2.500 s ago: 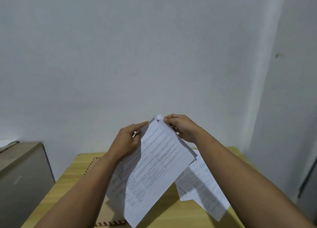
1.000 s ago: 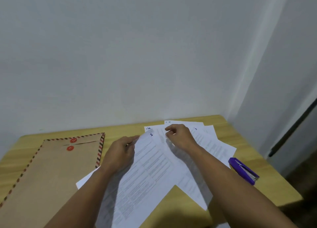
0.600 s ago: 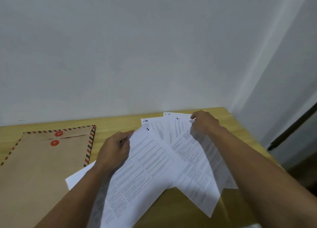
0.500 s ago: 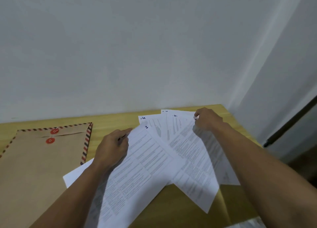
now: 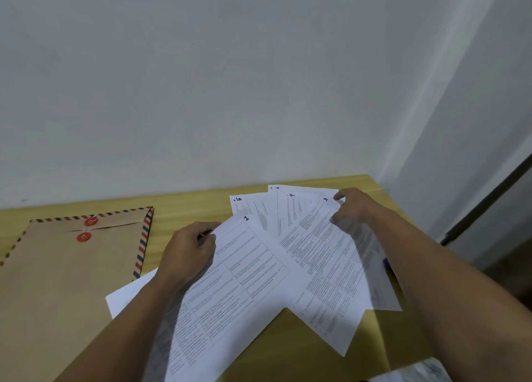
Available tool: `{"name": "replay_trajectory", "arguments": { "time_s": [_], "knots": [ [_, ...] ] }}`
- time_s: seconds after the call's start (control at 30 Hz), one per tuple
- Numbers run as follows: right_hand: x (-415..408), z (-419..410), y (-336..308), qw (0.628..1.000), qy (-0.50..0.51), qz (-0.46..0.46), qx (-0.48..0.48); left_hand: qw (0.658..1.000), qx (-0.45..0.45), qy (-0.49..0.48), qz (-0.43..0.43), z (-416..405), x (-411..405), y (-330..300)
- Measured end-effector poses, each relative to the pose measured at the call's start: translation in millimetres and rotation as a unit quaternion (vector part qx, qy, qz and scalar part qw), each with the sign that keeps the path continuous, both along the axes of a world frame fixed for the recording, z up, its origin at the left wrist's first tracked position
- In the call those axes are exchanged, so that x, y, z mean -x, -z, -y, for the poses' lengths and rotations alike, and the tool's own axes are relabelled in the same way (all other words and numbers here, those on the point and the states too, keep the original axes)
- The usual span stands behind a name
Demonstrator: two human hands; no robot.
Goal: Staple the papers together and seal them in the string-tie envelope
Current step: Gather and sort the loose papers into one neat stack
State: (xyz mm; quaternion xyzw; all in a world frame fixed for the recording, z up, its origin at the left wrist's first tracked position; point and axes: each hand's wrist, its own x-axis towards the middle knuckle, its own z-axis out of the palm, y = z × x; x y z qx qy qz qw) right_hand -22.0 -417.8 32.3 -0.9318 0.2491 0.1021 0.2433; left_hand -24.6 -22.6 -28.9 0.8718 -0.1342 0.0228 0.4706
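Several printed white papers (image 5: 316, 255) lie fanned out on the wooden table (image 5: 187, 206), their top corners numbered by hand. My left hand (image 5: 187, 252) pinches the top-left edge of the sheet marked 1 (image 5: 241, 272). My right hand (image 5: 352, 206) grips the top-right corner of the sheet marked 3 (image 5: 325, 255). The brown string-tie envelope (image 5: 72, 266) with two red buttons and a striped border lies flat at the left, beside my left hand. A sliver of the purple stapler (image 5: 387, 263) shows under my right forearm; the rest is hidden.
A plain white wall rises right behind the table. The table's right edge (image 5: 383, 188) is close to my right hand, with a dark strip and floor beyond it. A blank white sheet corner (image 5: 126, 295) pokes out under my left wrist.
Earlier I held the sheets up in the air; they have come down onto the table. My right hand then moved right, from sheet 1 to the corner of sheet 3, spreading the fan.
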Motion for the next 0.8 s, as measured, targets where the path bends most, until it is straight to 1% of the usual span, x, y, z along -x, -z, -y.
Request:
{"name": "replay_trajectory", "arguments": {
  "time_s": [0.1, 0.17, 0.3, 0.4, 0.5, 0.63, 0.8],
  "knots": [
    [2, -1, 0, 0.999, 0.007, 0.034, 0.030, 1.000, 0.003, 0.005, -0.020, 0, 0, -5],
    [7, -4, -6, 0.995, 0.009, 0.091, 0.037, 1.000, 0.005, 0.008, -0.030, -1, 3, -11],
    [21, -11, -37, 0.982, 0.007, 0.189, 0.019, 1.000, 0.020, -0.004, -0.018, -6, 15, -33],
    [33, -20, -68, 0.970, 0.005, 0.244, -0.022, 0.999, 0.032, -0.008, 0.000, -7, 31, -58],
    [47, -30, -98, 0.951, -0.012, 0.299, -0.073, 0.999, 0.021, -0.001, 0.030, -6, 46, -90],
    [69, -54, -137, 0.928, -0.045, 0.355, -0.105, 0.996, -0.002, 0.024, 0.087, -11, 67, -132],
    [84, -89, -166, 0.899, -0.083, 0.381, -0.197, 0.991, 0.016, 0.027, 0.132, -17, 88, -173]
  ]
}}
